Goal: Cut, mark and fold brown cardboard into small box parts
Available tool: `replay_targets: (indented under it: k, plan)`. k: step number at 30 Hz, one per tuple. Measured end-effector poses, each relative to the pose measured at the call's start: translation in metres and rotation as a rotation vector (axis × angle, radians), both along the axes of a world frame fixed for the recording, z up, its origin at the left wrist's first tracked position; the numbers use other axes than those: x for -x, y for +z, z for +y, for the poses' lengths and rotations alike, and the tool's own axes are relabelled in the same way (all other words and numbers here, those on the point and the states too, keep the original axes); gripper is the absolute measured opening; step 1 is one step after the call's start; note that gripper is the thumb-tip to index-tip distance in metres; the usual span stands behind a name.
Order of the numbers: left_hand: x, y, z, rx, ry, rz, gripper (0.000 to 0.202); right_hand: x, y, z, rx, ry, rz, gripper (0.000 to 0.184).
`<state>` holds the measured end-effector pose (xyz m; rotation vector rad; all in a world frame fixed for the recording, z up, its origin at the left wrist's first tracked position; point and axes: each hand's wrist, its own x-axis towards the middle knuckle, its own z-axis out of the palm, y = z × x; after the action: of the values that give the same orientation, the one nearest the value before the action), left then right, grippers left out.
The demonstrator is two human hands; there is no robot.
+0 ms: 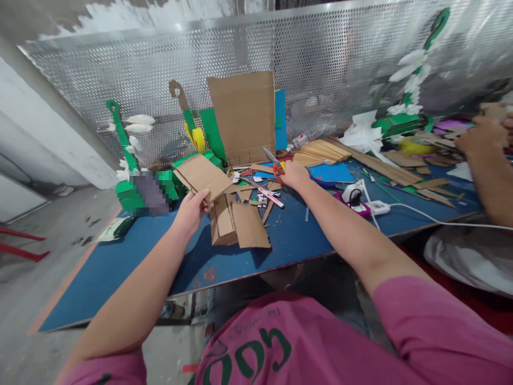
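My left hand (pixel 194 210) grips a flat piece of brown cardboard (pixel 204 177) by its lower edge, thumb on top, tilted above the table. Just below it stands a folded cardboard box shape (pixel 223 222) with a flap (pixel 250 224) spread out on the right. Farther forward, my right hand (pixel 295 175) is closed on the orange-red handles of a pair of scissors (pixel 277 170), one blade pointing up and away. Its fingertips are partly hidden. A pink-and-white utility knife (pixel 271 197) lies among cardboard scraps between my hands.
A large cardboard sheet (pixel 242 117) leans against the perforated metal panel (pixel 316 59). Green hooked models (pixel 124 139) stand at the left. A power strip (pixel 360 206) with a white cable lies right of my forearm. Another person's hand (pixel 483 139) works at the far right.
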<state>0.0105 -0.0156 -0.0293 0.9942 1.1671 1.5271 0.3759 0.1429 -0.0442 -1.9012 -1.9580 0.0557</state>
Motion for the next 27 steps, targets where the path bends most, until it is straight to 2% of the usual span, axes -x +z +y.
replay_targets:
  k: [4,9,12,14,16,19,21,27]
  plan:
    - [0.002,-0.003,0.001,0.014,0.004,0.024,0.047,-0.008,-0.012,0.01,0.081,-0.036,-0.104,0.045]
    - [0.003,-0.005,0.002,0.008,-0.014,0.065,0.044,-0.009,-0.013,0.012,0.001,0.004,-0.091,0.04]
    - [0.003,-0.006,0.002,0.009,-0.034,0.073,0.045,-0.01,-0.012,0.013,-0.014,0.01,-0.001,0.036]
    - [0.002,-0.006,0.002,0.005,-0.052,0.077,0.046,-0.008,-0.011,0.013,-0.031,0.045,0.148,0.03]
    - [0.002,-0.006,0.001,0.001,-0.066,0.087,0.047,0.0,-0.011,0.011,-0.016,0.12,0.411,0.028]
    - [0.001,-0.005,0.0,-0.003,-0.055,0.094,0.047,0.018,-0.01,0.003,0.106,0.263,0.911,0.038]
    - [0.001,-0.004,-0.001,-0.011,-0.053,0.087,0.046,0.033,-0.011,-0.005,0.175,0.329,1.132,0.046]
    - [0.0,-0.003,-0.002,-0.003,-0.035,0.064,0.043,0.06,-0.008,-0.024,0.26,0.426,1.351,0.044]
